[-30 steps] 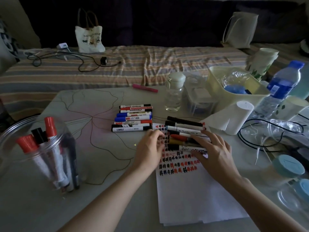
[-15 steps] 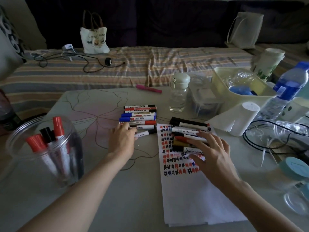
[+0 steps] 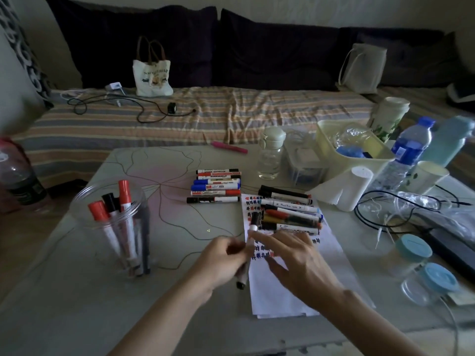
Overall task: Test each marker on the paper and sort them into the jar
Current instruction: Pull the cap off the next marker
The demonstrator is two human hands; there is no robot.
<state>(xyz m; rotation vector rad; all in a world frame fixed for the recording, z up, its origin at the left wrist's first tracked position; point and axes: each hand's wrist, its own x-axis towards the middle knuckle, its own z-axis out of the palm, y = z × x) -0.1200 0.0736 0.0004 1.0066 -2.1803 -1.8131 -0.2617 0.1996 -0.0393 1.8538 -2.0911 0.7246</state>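
My left hand [image 3: 221,260] grips a black-capped marker [image 3: 254,219] over the left edge of the white paper [image 3: 288,294], its cap pointing away from me. My right hand [image 3: 293,260] lies over the paper with its fingers stretched out, the fingertips at the marker just below the cap. Rows of red, blue and black test marks cover the paper's upper part. A pile of markers [image 3: 290,214] lies on the paper's far end. A neat row of markers [image 3: 216,185] lies on the table to its left. The clear jar [image 3: 84,209] at the left holds several markers.
A small clear bottle [image 3: 271,155], a tissue roll [image 3: 354,186], a yellow basket [image 3: 323,134] and a water bottle [image 3: 408,150] stand at the back right. Cables [image 3: 385,209] and two blue-lidded jars [image 3: 411,250] are on the right. A pink marker [image 3: 228,147] lies at the far edge.
My left hand took a black-capped marker from the end of the row and brought it to the paper. My right hand came off the pile and moved to that marker.
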